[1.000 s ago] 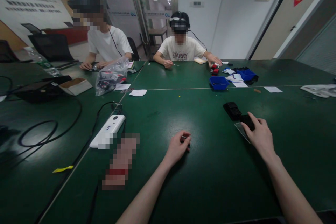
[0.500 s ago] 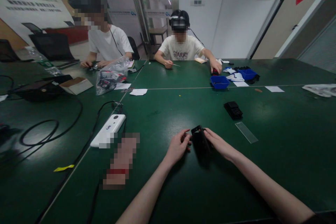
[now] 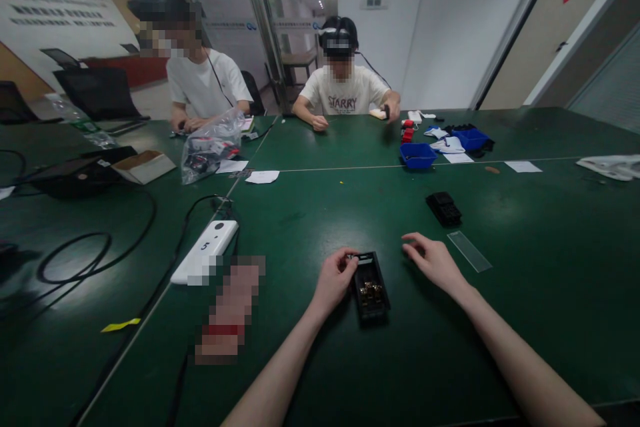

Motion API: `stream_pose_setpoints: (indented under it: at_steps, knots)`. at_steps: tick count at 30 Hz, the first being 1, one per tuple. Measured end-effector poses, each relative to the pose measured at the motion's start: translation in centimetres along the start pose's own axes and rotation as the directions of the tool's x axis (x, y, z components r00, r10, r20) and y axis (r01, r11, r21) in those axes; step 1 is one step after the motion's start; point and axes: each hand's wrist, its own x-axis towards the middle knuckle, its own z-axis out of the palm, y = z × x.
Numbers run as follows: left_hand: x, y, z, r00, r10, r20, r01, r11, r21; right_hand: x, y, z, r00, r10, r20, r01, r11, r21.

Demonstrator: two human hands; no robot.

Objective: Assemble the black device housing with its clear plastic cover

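Note:
My left hand [image 3: 336, 282] grips the upper left edge of a black rectangular case [image 3: 371, 310], thumb over its rim. The case's open side faces up, and small gold-coloured metal parts [image 3: 371, 291] show inside it. To its right my right hand [image 3: 434, 263] is raised over the table, fingers apart and holding nothing. Just beyond that hand lie a clear flat strip [image 3: 469, 251] and a black boxy device [image 3: 444, 209], whose exact kind I cannot make out.
A white power bank [image 3: 207, 250] marked 5 lies to the left beside black cables [image 3: 165, 293]. Across the green table [image 3: 300, 213] sit two people, with a blue tray [image 3: 418, 156], red items [image 3: 407, 133] and a clear plastic bag [image 3: 210, 147] near them.
My right hand has let go of the black case and moved right. The case has turned so its inside shows, and my left hand has closed on its edge.

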Motion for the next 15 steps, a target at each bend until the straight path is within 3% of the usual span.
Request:
stream_pose_setpoints:
  at_steps: [3, 6, 10, 15]
  knots:
    - [0.0, 0.0, 0.0, 1.0, -0.004, 0.0, 0.004, 1.0, 0.012, 0.2, 1.6, -2.6, 0.975, 0.096, -0.2, -0.162, 0.926, -0.342]
    - [0.0, 0.0, -0.1, 1.0, -0.021, -0.004, 0.021, 1.0, 0.013, 0.1, 3.3, -4.3, 0.933, 0.184, -0.31, -0.331, 0.778, -0.535]
    - [0.1, -0.3, 0.0, 0.999, -0.03, -0.016, 0.029, 1.0, -0.009, -0.3, 4.8, -4.6, 0.916, 0.285, -0.281, -0.401, 0.657, -0.638]
    - [0.2, -0.6, 0.1, 1.0, -0.028, -0.011, 0.027, 0.997, -0.068, -0.5, 3.3, -2.8, 0.959, 0.222, -0.178, -0.283, 0.67, -0.686]
